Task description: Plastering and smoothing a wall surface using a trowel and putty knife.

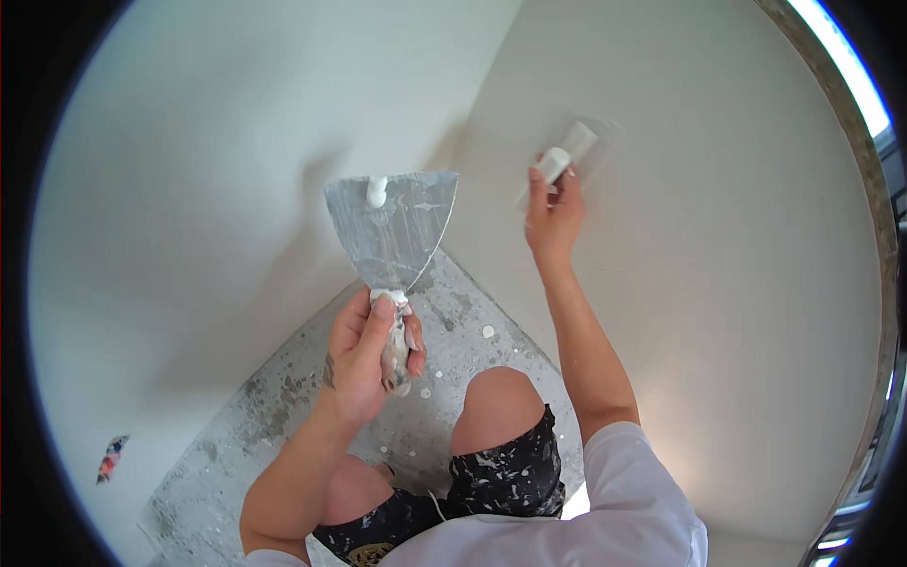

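My left hand is closed round the putty-smeared handle of a wide putty knife, its grey blade pointing up and away from me. A small dab of white putty sits near the blade's far edge. Farther off on the right, my right hand grips a trowel with a white handle, held at the right wall. Motion blurs its thin, pale blade, so I cannot tell whether the whole edge touches the wall.
A left wall meets the right one in a corner ahead. Below lies a grey floor spattered with white. My bent knees are between my arms. An opening with a dark, bulging edge borders the right wall. A small multicoloured patch shows at lower left.
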`<state>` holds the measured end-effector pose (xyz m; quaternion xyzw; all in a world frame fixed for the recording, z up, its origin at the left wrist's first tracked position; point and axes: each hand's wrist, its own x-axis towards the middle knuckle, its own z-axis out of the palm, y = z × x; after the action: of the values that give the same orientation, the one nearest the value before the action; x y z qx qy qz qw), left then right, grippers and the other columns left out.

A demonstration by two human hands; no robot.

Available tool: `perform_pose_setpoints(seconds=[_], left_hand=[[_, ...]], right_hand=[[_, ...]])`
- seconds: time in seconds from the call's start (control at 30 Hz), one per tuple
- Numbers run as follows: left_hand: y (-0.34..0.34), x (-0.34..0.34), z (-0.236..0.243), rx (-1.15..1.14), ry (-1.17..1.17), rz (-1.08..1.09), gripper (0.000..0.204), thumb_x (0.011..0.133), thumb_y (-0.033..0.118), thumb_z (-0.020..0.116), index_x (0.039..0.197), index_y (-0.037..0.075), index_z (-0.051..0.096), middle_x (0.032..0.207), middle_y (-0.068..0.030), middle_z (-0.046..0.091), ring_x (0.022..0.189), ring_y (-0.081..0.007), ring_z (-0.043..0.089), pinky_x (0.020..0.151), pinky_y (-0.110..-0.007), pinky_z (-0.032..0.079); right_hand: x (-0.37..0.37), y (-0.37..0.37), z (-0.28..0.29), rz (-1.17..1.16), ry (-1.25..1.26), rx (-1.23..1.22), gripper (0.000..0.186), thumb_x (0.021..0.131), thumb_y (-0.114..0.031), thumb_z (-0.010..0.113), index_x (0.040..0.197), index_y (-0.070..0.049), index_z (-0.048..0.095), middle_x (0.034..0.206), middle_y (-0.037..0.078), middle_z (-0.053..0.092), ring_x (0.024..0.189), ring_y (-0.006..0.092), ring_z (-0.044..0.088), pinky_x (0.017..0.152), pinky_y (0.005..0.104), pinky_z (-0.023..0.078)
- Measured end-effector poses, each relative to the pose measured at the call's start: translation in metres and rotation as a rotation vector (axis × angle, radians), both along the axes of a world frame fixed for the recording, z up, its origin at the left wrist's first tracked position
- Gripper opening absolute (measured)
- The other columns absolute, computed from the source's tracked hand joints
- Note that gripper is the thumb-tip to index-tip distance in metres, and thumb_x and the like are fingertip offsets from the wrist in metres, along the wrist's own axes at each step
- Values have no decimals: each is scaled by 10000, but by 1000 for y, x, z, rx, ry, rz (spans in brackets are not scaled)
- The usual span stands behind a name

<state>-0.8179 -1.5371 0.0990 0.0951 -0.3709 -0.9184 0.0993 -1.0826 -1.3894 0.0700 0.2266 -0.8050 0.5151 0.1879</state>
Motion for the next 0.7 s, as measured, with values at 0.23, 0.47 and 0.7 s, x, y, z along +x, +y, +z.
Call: perform_pose_setpoints(seconds=[0.23,0.47,0.7], left_hand=[[35,88,103,251,66,-72,230,1043,242,508,1133,32,488,875,-80,588,683,-138,581,606,-269,470],[46,106,125,571,170,-153,297,1035,212,520,1228,-1,445,838,-56,554,640,-93,517,564,-252,430],[96,112,111,408,160,-606,406,1011,303,586,1251,24,417,773,-64,535,630,-92,555,559,-208,450]], right_hand=[[29,44,-62,33,-122,101,437,947,-229,662,1265,49,548,1025,147,648,837,217,652,717,338,538],[39,67,44,-115,-22,-150,396,1012,-351,561,1220,-17,605,1046,78,664,908,143,629,769,316,519],[33,11,1,-29,42,388,387,997,-291,609,1214,29,583,789,70,628,667,107,547,602,280,451]])
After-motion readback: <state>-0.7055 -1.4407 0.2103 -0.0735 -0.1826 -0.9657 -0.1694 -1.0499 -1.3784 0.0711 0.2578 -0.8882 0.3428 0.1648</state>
